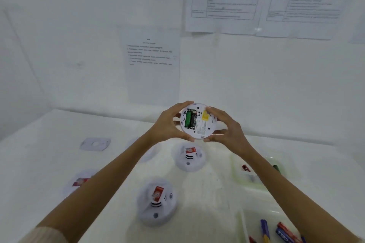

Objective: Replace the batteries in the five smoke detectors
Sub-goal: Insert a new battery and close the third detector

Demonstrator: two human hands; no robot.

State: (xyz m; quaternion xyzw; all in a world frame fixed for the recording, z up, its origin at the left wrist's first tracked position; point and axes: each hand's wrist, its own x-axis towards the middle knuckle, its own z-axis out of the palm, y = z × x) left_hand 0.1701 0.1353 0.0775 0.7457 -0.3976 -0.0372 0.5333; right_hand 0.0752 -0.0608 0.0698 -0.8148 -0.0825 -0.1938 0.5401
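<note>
I hold a white round smoke detector up in the air with its back toward me. Its battery bay shows a green battery beside a dark one, and a yellow label sits to their right. My left hand grips the detector's left rim, and my right hand grips its right rim. Below on the white table stand two detectors, each with a red tag on top. A third detector lies at the left, partly hidden by my left forearm.
A white mounting plate lies at the back left. A clear tray at the right holds a red and a green battery. Another tray at the bottom right holds several batteries. Printed sheets hang on the wall behind.
</note>
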